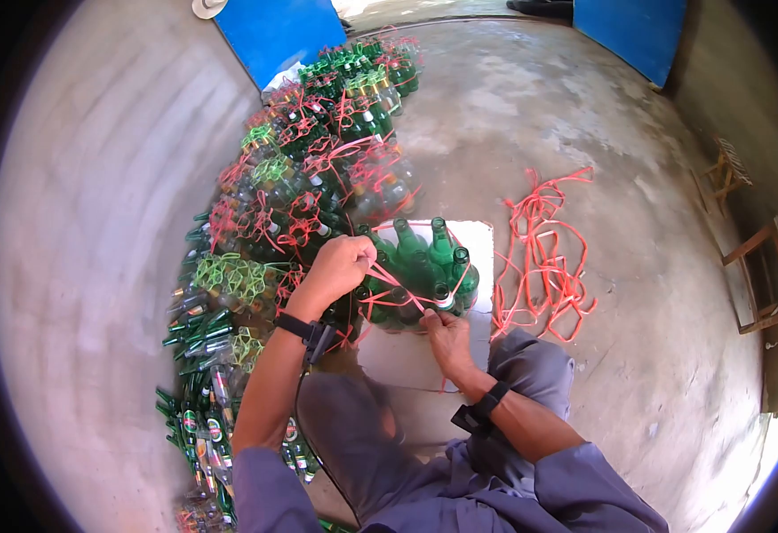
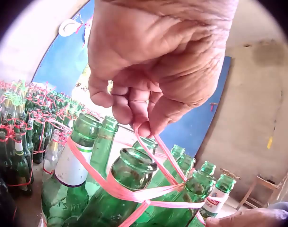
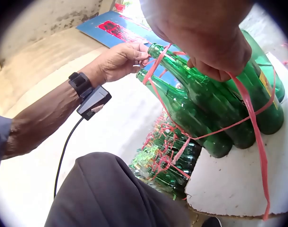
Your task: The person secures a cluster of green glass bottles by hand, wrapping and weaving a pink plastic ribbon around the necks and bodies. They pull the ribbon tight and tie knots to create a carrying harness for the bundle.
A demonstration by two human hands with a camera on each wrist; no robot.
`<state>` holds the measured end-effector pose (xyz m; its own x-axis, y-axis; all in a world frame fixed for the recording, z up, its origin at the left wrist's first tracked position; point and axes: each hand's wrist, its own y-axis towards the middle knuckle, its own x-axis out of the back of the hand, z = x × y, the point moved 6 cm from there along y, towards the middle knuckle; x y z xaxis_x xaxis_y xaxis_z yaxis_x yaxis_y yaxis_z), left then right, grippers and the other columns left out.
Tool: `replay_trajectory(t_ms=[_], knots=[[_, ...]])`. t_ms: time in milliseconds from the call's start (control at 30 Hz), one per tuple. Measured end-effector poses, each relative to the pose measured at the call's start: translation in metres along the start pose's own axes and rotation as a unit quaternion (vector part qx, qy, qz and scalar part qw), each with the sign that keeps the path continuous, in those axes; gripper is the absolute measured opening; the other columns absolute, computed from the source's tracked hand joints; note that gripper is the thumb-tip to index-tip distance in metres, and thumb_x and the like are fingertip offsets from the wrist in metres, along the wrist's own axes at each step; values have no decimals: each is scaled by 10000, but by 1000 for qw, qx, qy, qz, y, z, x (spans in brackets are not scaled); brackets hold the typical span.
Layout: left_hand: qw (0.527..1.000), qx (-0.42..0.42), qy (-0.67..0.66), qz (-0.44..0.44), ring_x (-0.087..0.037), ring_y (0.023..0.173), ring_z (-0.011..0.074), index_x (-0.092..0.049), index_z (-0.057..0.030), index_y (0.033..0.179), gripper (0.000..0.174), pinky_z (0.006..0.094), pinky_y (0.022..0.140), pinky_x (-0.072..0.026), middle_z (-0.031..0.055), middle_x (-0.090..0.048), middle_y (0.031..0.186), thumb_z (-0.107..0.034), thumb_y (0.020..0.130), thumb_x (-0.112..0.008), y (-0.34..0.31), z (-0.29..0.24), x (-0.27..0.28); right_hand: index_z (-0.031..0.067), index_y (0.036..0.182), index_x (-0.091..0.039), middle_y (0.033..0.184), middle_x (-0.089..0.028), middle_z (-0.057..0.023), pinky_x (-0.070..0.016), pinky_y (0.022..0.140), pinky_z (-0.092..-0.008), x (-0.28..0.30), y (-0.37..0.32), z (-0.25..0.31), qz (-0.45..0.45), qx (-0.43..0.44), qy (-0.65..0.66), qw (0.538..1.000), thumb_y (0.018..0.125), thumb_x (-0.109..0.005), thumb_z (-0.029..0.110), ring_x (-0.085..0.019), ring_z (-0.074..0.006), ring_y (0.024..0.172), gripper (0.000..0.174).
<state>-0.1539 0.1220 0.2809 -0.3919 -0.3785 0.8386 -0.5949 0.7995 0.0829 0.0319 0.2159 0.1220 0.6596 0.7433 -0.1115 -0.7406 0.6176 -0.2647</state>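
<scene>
Several green glass bottles (image 1: 440, 242) stand upright in a cluster on a white block (image 1: 398, 360) in front of the person's knees. Pink plastic twine (image 2: 119, 190) runs round their necks, and another strand circles the bottles lower down in the right wrist view. Above the bottle mouths, the left hand (image 1: 343, 265) pinches a raised loop of the twine between thumb and fingertip. At the near side of the cluster, the right hand (image 1: 449, 345) grips twine close to a bottle neck, its fingers curled. A loose twine tail (image 3: 260, 156) hangs down from the right hand.
Many tied bottle bundles (image 1: 287, 209) crowd the floor along the left wall, with loose bottles lying nearer the person. A tangled heap of red twine (image 1: 544, 266) lies on the floor right of the block. Blue door panels (image 1: 278, 37) and a wooden frame (image 1: 766, 275) stand farther off.
</scene>
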Motion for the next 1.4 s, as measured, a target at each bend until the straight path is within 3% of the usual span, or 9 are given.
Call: replay_trajectory(t_ms=[233,467,567,900,1067,1167,1233,1367,1400], knots=[[999,-5,-34,19,-648,771,240,-612,19,941,98,355,731,-510,130,-609,830,52,851,-589,8,10,-3,-23,851,-721,650,-519,53,-314,532,-271,-6,-1,7,12,6,35,999,961,-625,263,-404,-52,601,321],[997,-53,-6,-63,-635,852,282,-643,-8,887,87,377,779,-510,125,-646,834,41,823,-609,24,8,-12,-55,868,-710,647,-547,29,-366,566,-270,-6,-6,18,19,-11,2,1000,962,-621,222,-440,-65,613,306],[996,-53,16,-66,-637,848,298,-670,-29,853,79,385,778,-509,122,-670,835,25,817,-625,32,23,-21,-17,882,-727,638,-497,64,-295,514,-257,-8,-6,19,22,13,29,999,968,-618,258,-390,-41,580,308],[993,-29,83,-81,-630,891,389,-721,-90,1002,276,433,778,-511,188,-690,923,26,815,-554,4,21,-30,-15,691,-654,563,-489,39,-334,501,-271,15,-21,24,10,10,-34,999,901,-608,165,-412,-47,552,280],[987,-69,14,-145,-492,1303,374,-655,-95,1213,509,493,1099,-322,146,-626,1295,-288,750,-741,-42,-27,-21,-18,654,-608,533,-492,11,-365,489,-284,14,-36,44,35,81,-74,993,904,-609,145,-435,-51,538,298],[982,-80,98,-139,-502,1294,372,-659,-108,1215,539,578,1103,-280,147,-607,1330,-376,759,-758,-54,-49,-39,-19,661,-593,535,-490,-5,-374,492,-292,10,-45,46,50,91,-77,992,925,-619,155,-442,-46,544,318],[978,-89,116,-150,-520,1277,349,-690,-104,1156,492,613,1099,-258,139,-585,1366,-399,770,-766,-61,-58,-47,-28,682,-593,536,-516,-81,-391,492,-323,5,-52,51,74,112,-120,984,933,-632,153,-457,-102,497,312],[975,-92,121,-164,-553,1213,286,-734,-93,990,286,563,1083,-298,97,-562,1408,-315,809,-750,-67,-62,-59,-11,661,-573,522,-485,-71,-397,474,-353,4,-64,63,86,203,-157,963,956,-612,175,-445,-108,483,351],[978,-81,93,-167,-559,1187,284,-726,-94,988,277,525,1060,-325,74,-563,1412,-300,803,-751,-68,-58,-59,-23,673,-577,585,-519,-168,-427,498,-409,6,-69,68,93,253,-189,944,931,-614,134,-510,-265,519,305]])
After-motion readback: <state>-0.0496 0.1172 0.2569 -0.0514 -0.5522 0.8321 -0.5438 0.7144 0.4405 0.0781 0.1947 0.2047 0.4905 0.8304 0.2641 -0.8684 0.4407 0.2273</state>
